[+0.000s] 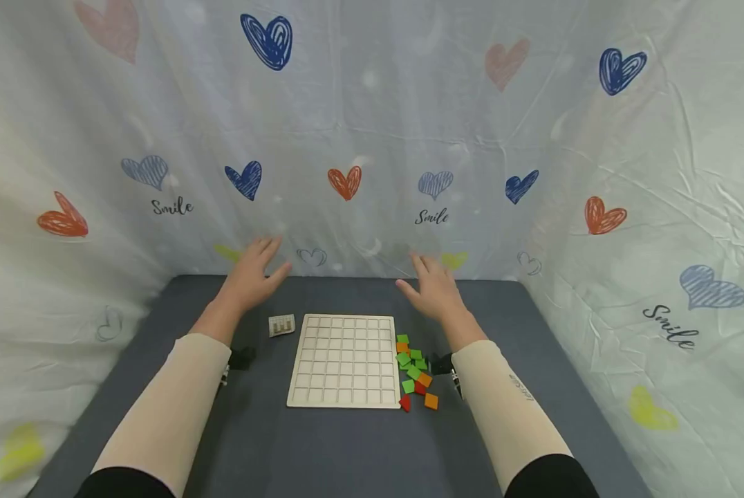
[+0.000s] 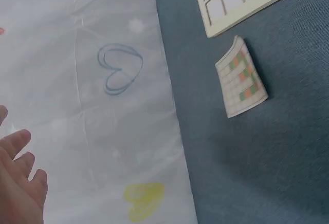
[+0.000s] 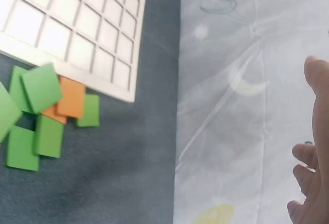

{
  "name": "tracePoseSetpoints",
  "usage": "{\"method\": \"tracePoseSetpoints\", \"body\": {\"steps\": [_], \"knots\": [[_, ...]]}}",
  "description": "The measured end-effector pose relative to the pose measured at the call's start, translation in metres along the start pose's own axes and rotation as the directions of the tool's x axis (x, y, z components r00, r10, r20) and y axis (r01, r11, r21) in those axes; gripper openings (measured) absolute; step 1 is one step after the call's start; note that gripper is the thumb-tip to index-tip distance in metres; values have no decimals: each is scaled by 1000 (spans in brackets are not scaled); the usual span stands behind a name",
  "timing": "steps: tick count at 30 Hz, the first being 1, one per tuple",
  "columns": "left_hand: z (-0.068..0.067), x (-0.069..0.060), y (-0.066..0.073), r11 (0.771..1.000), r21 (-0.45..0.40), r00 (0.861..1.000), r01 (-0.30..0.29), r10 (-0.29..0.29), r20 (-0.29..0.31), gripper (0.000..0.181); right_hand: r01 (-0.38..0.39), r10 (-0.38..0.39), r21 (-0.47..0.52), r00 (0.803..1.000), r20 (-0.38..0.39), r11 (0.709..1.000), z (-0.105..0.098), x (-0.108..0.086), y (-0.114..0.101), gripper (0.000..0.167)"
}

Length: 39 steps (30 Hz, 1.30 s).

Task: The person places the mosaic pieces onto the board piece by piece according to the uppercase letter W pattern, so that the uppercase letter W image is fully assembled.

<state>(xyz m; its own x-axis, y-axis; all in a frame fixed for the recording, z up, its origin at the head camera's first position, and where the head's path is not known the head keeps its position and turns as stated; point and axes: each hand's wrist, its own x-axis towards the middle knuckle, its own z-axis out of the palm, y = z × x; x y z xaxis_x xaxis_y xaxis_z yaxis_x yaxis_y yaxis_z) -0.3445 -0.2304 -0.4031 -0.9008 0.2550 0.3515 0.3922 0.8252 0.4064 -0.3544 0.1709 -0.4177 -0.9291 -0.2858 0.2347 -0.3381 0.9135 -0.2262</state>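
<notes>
Both hands are raised over the far part of the table, fingers extended and holding nothing. The left hand (image 1: 251,277) is beyond a small printed card (image 1: 281,325); in the left wrist view the card (image 2: 241,79) shows a grid with green and orange squares. The right hand (image 1: 434,289) is up and to the right of a pale wooden grid board (image 1: 346,407) with square cells. Along the board's right side lie loose green tiles (image 1: 414,373), orange tiles (image 1: 431,401) and red tiles (image 1: 405,402), some overlapping, as the green tile (image 3: 42,87) shows.
A dark grey table (image 1: 335,453) carries the board, card and tiles. A whitish curtain (image 1: 372,104) printed with hearts and the word Smile stands behind the table and along both sides. Dark wrist devices sit below each hand.
</notes>
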Motion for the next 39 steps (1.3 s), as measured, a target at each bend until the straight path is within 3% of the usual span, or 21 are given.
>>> {"method": "tracePoseSetpoints", "body": {"steps": [5,13,17,21,26,30,34,39], "knots": [[11,-16,0,999,-42,1000,12,-13,-15,79,57,-57,40,998,4,998,5,-12,0,77],[32,-38,8,992,-122,992,41,-26,124,80,81,-84,116,996,20,990,17,-34,5,74],[44,-49,10,984,-163,987,72,-47,156,80,91,-97,167,995,28,982,25,-47,4,72],[54,-63,12,978,-187,987,92,-64,148,79,119,-123,184,992,8,976,32,-57,0,69],[67,-82,7,975,-223,995,17,6,102,75,156,-157,198,988,-10,968,43,-70,-5,63],[79,-95,1,970,-241,998,-26,41,57,74,133,-135,205,991,-4,970,48,-79,-10,56],[90,-103,-5,970,-242,999,-4,15,46,72,102,-106,197,994,9,975,51,-84,-12,47],[100,-109,-13,977,-204,994,66,-46,99,68,48,-55,234,998,23,971,54,-88,-12,39]]}}
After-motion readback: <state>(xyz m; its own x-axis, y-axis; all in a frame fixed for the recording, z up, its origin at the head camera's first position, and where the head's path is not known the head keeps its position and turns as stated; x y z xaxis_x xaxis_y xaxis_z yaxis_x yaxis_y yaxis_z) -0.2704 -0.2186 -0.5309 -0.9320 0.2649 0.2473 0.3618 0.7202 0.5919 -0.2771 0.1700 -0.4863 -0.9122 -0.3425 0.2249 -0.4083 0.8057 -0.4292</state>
